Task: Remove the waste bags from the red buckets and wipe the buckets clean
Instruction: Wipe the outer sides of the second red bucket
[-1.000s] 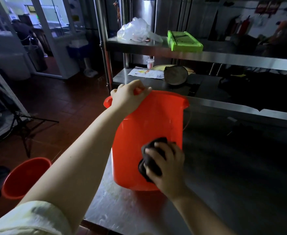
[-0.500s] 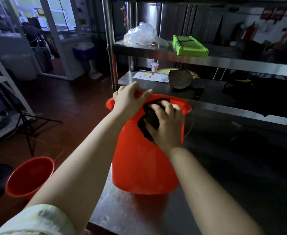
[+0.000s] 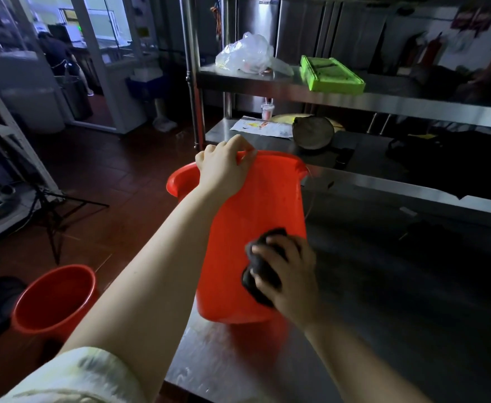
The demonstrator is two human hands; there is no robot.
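A red bucket (image 3: 256, 210) stands on the steel table (image 3: 383, 330), tilted a little to the left. My left hand (image 3: 224, 167) grips its near rim, fingers curled over the edge. My right hand (image 3: 288, 274) holds a dark cloth (image 3: 260, 266) and presses it against the lower part of the bucket's outer wall. A second red bucket (image 3: 54, 298) stands open on the floor at the lower left, with no bag visible in it.
Behind the bucket a steel shelf rack (image 3: 354, 97) carries a clear plastic bag (image 3: 247, 55), a green tray (image 3: 331, 74), papers (image 3: 263, 128) and a dark round object (image 3: 312, 132). A tripod (image 3: 52, 205) stands on the tiled floor at left. A person stands far back left.
My right hand slid the cloth from near the bucket's rim down to its lower wall. My left hand stayed on the rim.
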